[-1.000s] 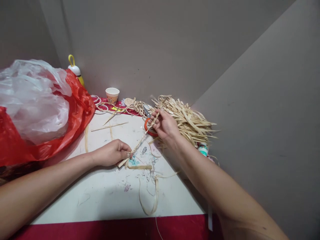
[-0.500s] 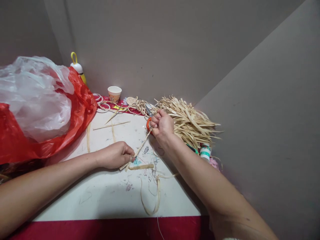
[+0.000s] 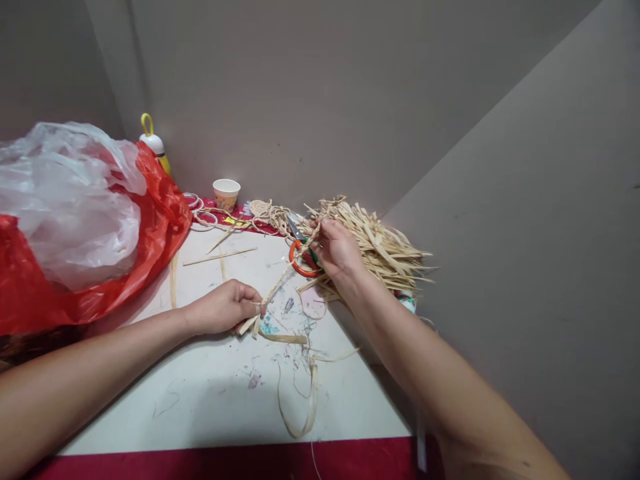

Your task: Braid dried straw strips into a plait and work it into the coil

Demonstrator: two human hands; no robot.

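Note:
A thin braided straw cord (image 3: pixel 280 283) stretches slantwise between my two hands. My left hand (image 3: pixel 231 307), low over the white board, pinches its near end, where several loose flat strands stick out below the fingers. My right hand (image 3: pixel 337 247) is closed on the far end of the cord, higher up and to the right. Just left of the right hand lie scissors with orange handles (image 3: pixel 303 261), their blades pointing away. Behind that hand a large bundle of dry straw strips (image 3: pixel 383 240) rests against the wall.
Loose straw strips (image 3: pixel 314 400) lie on the white board (image 3: pixel 225 407). At the back stand a paper cup (image 3: pixel 227 195), a coiled straw piece (image 3: pixel 260 209) and a yellow-and-white bottle (image 3: pixel 154 143). Red and clear plastic bags (image 3: pixel 165 220) bulge on the left. Grey walls close in behind and right.
My right hand has shifted slightly right and turned, uncovering the orange scissor handles and more of the braided cord. My left hand keeps its pinch in nearly the same spot.

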